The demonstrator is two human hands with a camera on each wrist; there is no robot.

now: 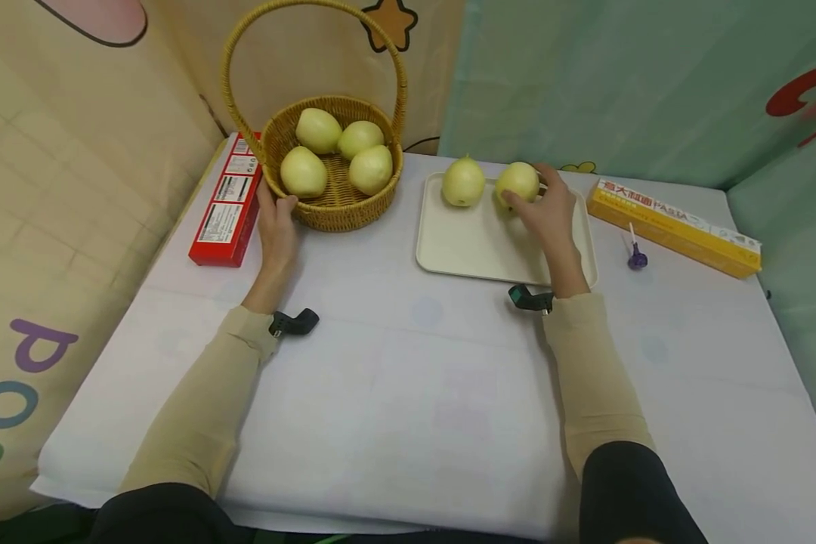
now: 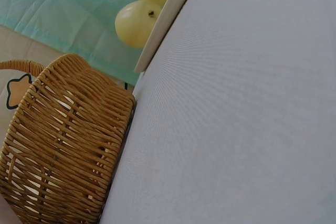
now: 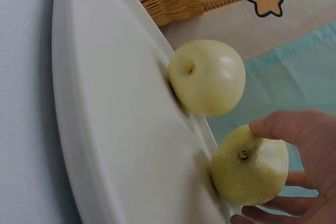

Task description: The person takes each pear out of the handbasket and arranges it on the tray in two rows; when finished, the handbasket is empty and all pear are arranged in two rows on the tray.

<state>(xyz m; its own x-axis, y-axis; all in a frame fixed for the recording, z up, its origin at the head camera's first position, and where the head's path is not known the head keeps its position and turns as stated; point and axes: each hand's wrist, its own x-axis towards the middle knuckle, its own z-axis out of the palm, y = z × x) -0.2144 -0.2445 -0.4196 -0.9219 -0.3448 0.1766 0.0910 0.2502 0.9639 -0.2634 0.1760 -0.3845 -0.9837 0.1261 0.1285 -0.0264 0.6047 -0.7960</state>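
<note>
At the tray's far side, my right hand (image 1: 548, 211) grips a pale yellow-green apple (image 3: 247, 169), the thumb on one side and the fingers round the other. A second apple (image 1: 463, 181) sits to its left on the cream tray (image 1: 469, 253). My left hand (image 1: 279, 230) rests against the near left outer wall of a wicker basket (image 1: 340, 219), fingers along its side and thumb towards the front. Inside the basket lie several apples (image 1: 304, 172). The left wrist view shows the woven wall close up, with most of that hand out of sight.
A red box (image 1: 226, 208) stands left of the basket, close to my left hand. To the right of the tray are a yellow pasta box (image 1: 676, 227) and a purple lollipop (image 1: 637, 260). The tall basket handle (image 1: 227, 68) arches upward, and curtains hang behind the white-covered table (image 1: 408, 400).
</note>
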